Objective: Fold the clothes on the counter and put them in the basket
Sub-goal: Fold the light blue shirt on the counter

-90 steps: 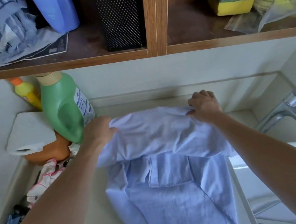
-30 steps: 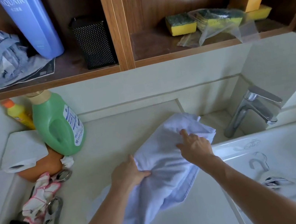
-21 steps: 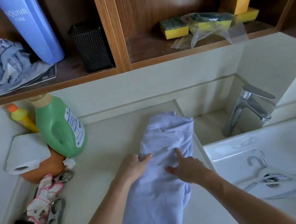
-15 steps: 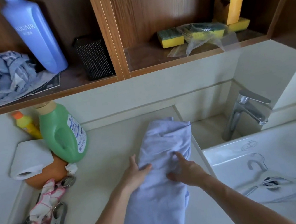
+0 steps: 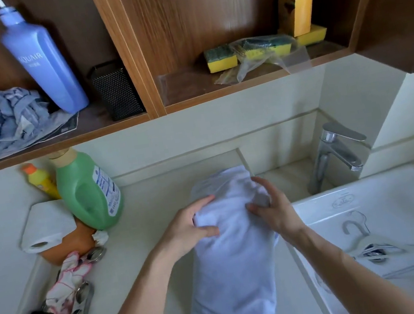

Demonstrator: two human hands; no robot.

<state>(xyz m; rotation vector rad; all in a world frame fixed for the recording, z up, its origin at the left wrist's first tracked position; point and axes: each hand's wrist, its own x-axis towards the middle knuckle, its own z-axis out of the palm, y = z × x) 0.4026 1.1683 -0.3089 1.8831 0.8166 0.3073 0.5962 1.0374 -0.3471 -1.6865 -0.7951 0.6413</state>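
Observation:
A pale blue shirt (image 5: 232, 256), folded into a long narrow bundle, lies on the cream counter (image 5: 144, 248) just left of the sink. My left hand (image 5: 187, 227) grips its left edge near the top, thumb over the cloth and fingers curled round it. My right hand (image 5: 271, 209) holds the right edge opposite, fingers bent onto the fabric. The bundle's lower end hangs toward the counter's front edge. No basket is in view.
A green detergent bottle (image 5: 86, 192), yellow bottle (image 5: 41, 180), paper roll (image 5: 46, 225), gloves and metal clips (image 5: 72, 292) crowd the counter's left. A white sink (image 5: 392, 236) with hangers (image 5: 372, 247) and a tap (image 5: 336, 158) is to the right. Shelves above hold a blue bottle (image 5: 41, 61), rags and sponges.
The shirt went from spread out in both hands to a narrow bundle on the counter. Both hands have moved up it and now clasp its upper part from either side.

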